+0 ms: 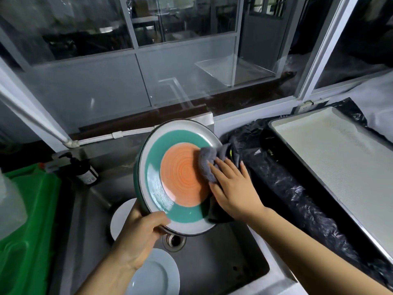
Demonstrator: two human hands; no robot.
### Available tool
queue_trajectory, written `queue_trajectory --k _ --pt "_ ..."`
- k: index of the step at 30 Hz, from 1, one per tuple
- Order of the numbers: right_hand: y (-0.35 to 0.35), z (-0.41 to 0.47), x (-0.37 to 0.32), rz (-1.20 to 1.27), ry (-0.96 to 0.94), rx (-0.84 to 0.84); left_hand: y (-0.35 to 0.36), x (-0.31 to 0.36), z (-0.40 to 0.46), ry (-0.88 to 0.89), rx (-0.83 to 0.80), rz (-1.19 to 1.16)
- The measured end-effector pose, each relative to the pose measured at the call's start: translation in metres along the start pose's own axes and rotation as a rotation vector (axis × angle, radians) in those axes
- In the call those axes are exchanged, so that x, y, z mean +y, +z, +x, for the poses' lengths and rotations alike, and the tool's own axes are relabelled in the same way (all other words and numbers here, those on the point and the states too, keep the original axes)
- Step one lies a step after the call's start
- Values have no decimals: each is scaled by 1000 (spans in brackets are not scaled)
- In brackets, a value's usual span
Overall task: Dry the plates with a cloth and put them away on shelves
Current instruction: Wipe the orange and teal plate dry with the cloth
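A round plate (pixel 156 158) with an orange middle, a teal ring and a white rim is held tilted above the sink. My left hand (pixel 140 233) grips its lower rim, thumb on the face. My right hand (pixel 231 188) presses a grey cloth (pixel 207 165) flat against the right side of the plate's face, fingers straight. Water drops show on the plate's left side. Two white plates lie in the sink below: one (pixel 121 220) partly hidden behind my left hand, one (pixel 157 275) near the bottom edge.
The steel sink (pixel 223 258) with its drain (pixel 173 241) lies beneath. A dark pump bottle (pixel 85 170) stands at the back left. A green tub (pixel 32 220) sits on the left. On the right, a white tray (pixel 340 158) rests on black plastic sheeting (pixel 297 188). Windows are ahead.
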State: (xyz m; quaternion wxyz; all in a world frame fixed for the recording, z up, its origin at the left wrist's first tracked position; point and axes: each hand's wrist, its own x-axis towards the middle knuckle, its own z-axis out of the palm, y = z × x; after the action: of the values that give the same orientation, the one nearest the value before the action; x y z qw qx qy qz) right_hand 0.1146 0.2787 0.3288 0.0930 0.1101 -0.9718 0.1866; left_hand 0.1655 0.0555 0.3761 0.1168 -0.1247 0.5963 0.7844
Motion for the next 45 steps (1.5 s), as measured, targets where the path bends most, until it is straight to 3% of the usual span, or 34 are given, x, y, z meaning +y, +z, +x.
queue_trajectory --k 8,12,16,20,23,29,33,39,45 --pt "-2 -48 -26 207 -449 -201 -1 8 2 -18 -57 -101" --pt "-5 -26 -44 212 -571 -160 -3 14 -1 -27 -96 -79" --pt "-6 -2 -53 77 -671 -12 -6 19 -5 -9 -102 -8" --pt "-11 29 -71 67 -554 220 1 22 -14 -31 -112 31" --pt "-17 47 -67 49 -403 276 5 21 -20 -44 -108 38" --pt "-16 37 -10 -120 -85 108 -3 23 -18 71 -1 16" --pt "-2 1 8 -117 -182 -8 -6 28 -14 114 23 -18" --pt "0 -41 -10 60 -317 -48 -8 26 4 14 1 -152" --pt "8 -38 -44 43 -468 330 -4 26 14 -124 -72 -200"
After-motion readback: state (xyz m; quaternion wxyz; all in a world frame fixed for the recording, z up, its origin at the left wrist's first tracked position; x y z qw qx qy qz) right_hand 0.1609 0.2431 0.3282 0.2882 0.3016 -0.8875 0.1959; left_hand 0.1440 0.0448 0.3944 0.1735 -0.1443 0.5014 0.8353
